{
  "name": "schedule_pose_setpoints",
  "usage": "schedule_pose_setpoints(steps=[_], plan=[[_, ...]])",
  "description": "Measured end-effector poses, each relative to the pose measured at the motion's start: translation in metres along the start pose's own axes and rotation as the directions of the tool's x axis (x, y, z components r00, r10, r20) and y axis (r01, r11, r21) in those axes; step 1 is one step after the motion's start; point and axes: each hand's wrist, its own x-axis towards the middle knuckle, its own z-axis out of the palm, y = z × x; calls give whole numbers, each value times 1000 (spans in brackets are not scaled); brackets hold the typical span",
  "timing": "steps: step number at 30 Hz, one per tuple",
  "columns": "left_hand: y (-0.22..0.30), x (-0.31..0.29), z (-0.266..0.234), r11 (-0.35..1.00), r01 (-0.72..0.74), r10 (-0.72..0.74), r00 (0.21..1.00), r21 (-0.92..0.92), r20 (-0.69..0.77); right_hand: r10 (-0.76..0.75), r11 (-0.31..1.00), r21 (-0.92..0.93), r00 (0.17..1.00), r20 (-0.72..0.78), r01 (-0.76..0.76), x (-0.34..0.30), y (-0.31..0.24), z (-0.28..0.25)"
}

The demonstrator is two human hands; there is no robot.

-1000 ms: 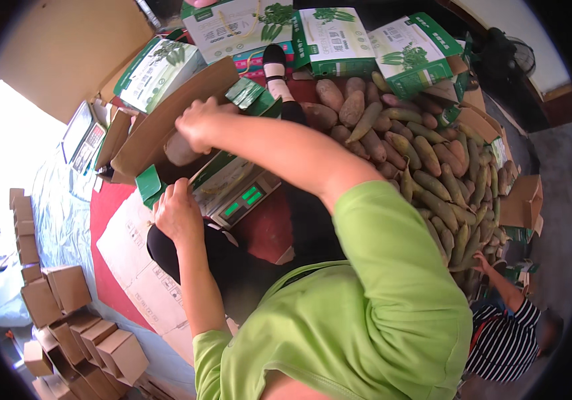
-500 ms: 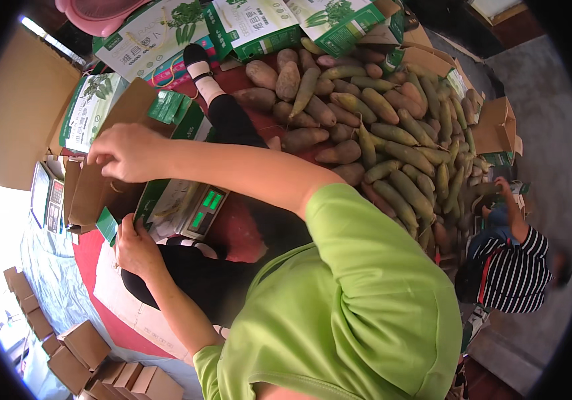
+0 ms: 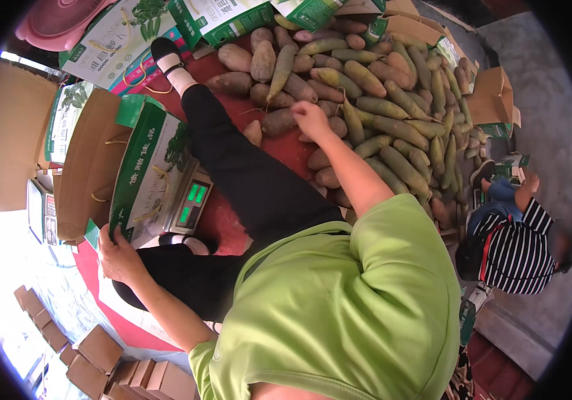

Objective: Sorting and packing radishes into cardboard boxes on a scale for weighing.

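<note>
My left hand (image 3: 120, 256) is closed on the near edge of a green and white carton (image 3: 156, 160), by its small green flap. The carton stands open beside a digital scale (image 3: 192, 203) with lit green figures; whether it rests on the scale's plate I cannot tell. Its brown inner wall and yellow cord handles show, but the bottom is hidden. Over the near left part of a big pile of radishes (image 3: 392, 123), my right hand (image 3: 312, 121) hangs with loosely bent fingers and nothing seen in them. Brownish-red radishes (image 3: 279, 123) lie right beside it.
My outstretched leg (image 3: 232, 153) lies between carton and pile. More printed cartons (image 3: 222, 20) and a pink basin (image 3: 59, 23) stand at the far left. A second scale (image 3: 42, 210) is left of the carton. Brown boxes (image 3: 99, 347) stand lower left. A person in stripes (image 3: 516, 253) sits at right.
My right hand has left the carton and swung right to the radish pile. The carton's far flaps now stand more upright and spread. My left hand stays at its near edge.
</note>
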Motion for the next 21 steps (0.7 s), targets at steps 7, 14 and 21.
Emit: schedule_pose_setpoints(steps=[7, 14, 21], plan=[[-6, 3, 8, 999, -34, 33, 998, -25, -56, 164, 908, -350, 964, -211, -231, -19, 143, -52], [-8, 2, 9, 999, -32, 29, 997, -28, -74, 290, 803, -431, 901, -322, -412, 1, 139, -85], [-6, 2, 14, 999, -34, 34, 994, 0, -101, 349, 821, -413, 919, -187, -395, 31, 120, -88]])
